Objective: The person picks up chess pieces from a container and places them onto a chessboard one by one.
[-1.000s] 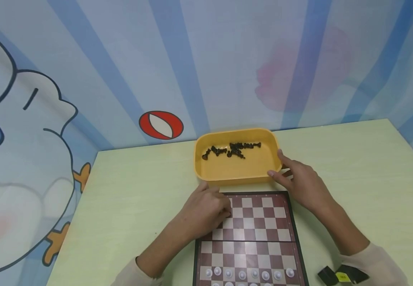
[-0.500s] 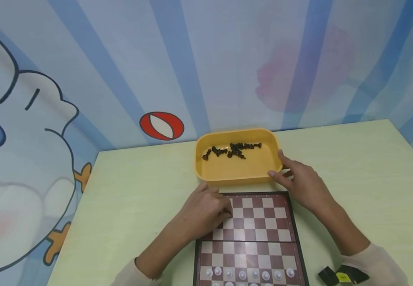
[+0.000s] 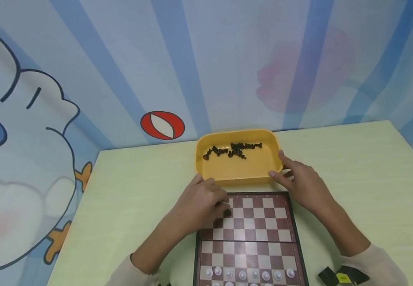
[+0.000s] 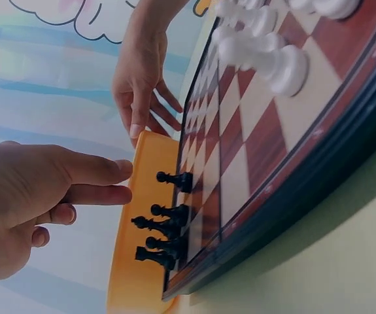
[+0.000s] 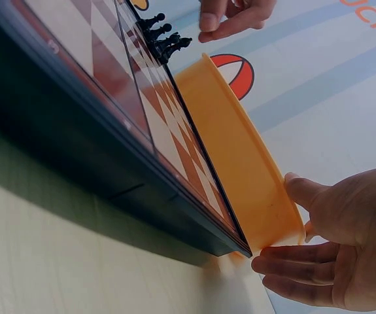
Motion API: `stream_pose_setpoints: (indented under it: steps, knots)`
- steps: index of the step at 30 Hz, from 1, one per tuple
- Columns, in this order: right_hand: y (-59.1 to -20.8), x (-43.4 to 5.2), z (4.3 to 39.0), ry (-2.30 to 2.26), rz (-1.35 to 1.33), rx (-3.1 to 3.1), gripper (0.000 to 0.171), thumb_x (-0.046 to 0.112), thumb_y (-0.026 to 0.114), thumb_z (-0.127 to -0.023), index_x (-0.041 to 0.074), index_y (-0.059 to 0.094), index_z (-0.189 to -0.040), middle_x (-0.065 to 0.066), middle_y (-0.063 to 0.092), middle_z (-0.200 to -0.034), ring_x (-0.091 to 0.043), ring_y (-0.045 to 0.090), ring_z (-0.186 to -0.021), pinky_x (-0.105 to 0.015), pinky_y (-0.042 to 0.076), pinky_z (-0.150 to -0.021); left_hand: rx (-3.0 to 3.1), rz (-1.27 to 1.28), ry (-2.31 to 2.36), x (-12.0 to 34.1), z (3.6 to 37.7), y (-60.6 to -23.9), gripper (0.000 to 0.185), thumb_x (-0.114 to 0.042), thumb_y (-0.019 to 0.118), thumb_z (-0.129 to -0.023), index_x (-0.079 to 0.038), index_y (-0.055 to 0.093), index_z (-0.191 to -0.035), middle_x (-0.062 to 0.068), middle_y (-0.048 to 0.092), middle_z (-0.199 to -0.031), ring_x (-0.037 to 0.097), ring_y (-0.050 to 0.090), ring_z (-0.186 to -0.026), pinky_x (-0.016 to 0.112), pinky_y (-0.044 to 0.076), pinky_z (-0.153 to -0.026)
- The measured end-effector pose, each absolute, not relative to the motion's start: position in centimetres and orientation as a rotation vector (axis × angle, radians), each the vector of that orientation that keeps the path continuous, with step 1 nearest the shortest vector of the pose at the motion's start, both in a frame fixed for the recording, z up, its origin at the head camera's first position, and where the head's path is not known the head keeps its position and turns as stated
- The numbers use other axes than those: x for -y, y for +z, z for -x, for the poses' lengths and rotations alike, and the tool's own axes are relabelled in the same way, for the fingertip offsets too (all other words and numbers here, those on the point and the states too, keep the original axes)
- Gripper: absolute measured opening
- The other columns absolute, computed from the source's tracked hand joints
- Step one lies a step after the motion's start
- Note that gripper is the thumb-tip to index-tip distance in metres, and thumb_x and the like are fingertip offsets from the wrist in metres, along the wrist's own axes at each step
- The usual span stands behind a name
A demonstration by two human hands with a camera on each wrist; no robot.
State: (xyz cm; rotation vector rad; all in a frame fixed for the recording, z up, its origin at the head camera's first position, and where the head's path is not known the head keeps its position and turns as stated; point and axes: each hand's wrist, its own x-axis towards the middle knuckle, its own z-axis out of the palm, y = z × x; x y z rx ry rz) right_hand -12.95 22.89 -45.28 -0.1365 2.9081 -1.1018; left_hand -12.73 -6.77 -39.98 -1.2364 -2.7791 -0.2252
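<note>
Pale yellow table (image 3: 149,178); glossy brown-and-cream chessboard (image 3: 249,222); black chess pieces (image 4: 158,226).

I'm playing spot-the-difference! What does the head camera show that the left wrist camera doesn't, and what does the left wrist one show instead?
Only the head view shows the black pieces lying inside the yellow tray, the red-and-white ball picture and the person's sleeves.

Only the left wrist view shows the black tower piece standing on the chessboard; from the head view, the left hand seems to hide it.

Both show the two hands, the right hand touching the tray, plus the tray, the chessboard and white pieces.
</note>
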Motion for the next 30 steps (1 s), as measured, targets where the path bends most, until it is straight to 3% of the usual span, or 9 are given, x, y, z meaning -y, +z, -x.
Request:
stream_pose_setpoints:
  steps: [18, 30]
  knots:
    - [-45.4, -23.1, 13.1, -1.115, 0.129, -2.9, 0.081, 0.045, 0.063, -0.106, 0.005, 0.027, -0.167, -0.029, 0.063, -0.142, -0.043, 0.072, -0.115, -0.055, 0.06, -0.085, 2.736, 1.107, -0.268, 6.9, 15.8, -37.7, 0.013, -0.031, 0.089, -0.089, -0.02, 0.084, -0.095, -0.009, 0.079, -0.086, 0.011, 0.055, -0.081, 0.033, 0.033, -0.075]
    - [-45.4, -23.1, 13.1, -1.108, 0.148, -2.907, 0.081, 0.046, 0.063, -0.106, 0.005, 0.028, -0.167, -0.03, 0.063, -0.143, -0.043, 0.072, -0.115, -0.056, 0.06, -0.086, 2.739, 1.046, -0.313, 7.6, 18.0, -38.2, 0.012, -0.024, 0.09, -0.087, -0.016, 0.084, -0.094, -0.008, 0.079, -0.084, 0.014, 0.057, -0.079, 0.035, 0.031, -0.073]
